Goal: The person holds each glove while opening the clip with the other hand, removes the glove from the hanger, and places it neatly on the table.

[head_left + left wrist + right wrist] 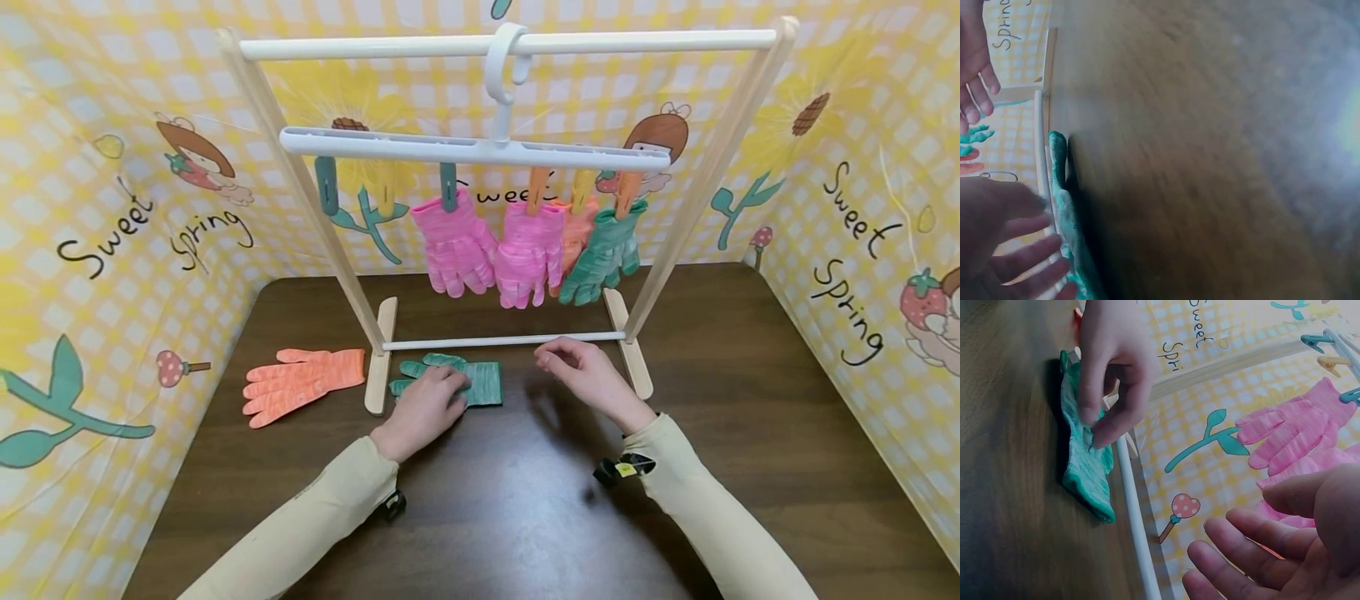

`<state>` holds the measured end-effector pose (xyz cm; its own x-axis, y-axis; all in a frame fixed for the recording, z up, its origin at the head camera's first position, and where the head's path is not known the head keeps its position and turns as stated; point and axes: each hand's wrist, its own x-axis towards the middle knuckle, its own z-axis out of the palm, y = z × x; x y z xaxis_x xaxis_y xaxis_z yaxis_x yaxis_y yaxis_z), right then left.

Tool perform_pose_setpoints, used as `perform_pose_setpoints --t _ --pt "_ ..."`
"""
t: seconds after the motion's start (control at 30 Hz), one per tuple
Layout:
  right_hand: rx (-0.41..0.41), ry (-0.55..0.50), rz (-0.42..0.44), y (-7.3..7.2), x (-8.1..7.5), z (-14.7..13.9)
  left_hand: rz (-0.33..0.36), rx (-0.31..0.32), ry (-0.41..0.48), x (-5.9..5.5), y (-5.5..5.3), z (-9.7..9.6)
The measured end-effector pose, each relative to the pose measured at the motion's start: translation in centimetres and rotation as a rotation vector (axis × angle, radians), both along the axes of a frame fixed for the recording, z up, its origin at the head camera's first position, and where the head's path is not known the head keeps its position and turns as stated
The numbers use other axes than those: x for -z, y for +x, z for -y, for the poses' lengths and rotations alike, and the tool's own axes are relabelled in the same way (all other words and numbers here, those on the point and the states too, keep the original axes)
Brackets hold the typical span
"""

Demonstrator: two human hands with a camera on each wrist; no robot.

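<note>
A green knit glove lies flat on the table with its cuff to the right. My left hand is over it, fingers bent downward and fingertips at its surface. In the right wrist view the thumb and forefinger of the left hand come close together at the green glove; no lifted fabric shows clearly. My right hand hovers right of the glove, holding nothing, its fingers loosely bent. An orange glove lies farther left, beyond the rack's foot.
A wooden rack carries a white hanger with several clothespins. Two pink gloves, an orange glove and a green one hang from it. A white lower bar runs behind the hands. Patterned cloth walls surround the table.
</note>
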<state>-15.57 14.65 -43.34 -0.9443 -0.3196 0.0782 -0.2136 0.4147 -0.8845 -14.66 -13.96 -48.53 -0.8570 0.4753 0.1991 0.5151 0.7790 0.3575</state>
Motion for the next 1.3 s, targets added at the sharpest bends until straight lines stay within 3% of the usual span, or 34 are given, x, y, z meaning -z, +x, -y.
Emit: perform_pose_setpoints --t 0.23,0.5,0.67,0.8,0.9,1.07,1.3 --pt "0.003 0.01 -0.044 0.0 -1.0 0.3 -0.088 -0.076 0.146 -0.8 0.1 0.2" --pt "0.013 -0.016 -0.1 -0.2 -3.9 0.6 -0.121 -0.137 0.435 -3.3 -0.8 0.5" --pt "0.001 -0.026 -0.144 -0.7 -6.1 1.0 -0.053 -0.161 0.612 -4.9 -1.9 0.7" --pt "-0.018 -0.048 -0.156 -1.1 -7.8 1.6 0.003 -0.214 0.725 -5.9 -2.7 0.9" --pt "-0.029 -0.077 -0.181 -1.5 -9.2 2.3 0.009 -0.24 0.782 -6.6 -3.4 1.1" --pt "-0.043 -0.119 -0.253 -1.9 -11.5 3.6 0.025 -0.227 0.859 -8.3 -4.5 1.0" --pt "-0.048 -0.121 -0.363 -2.8 -13.9 5.7 0.082 -0.236 0.926 -11.1 -5.1 0.5"
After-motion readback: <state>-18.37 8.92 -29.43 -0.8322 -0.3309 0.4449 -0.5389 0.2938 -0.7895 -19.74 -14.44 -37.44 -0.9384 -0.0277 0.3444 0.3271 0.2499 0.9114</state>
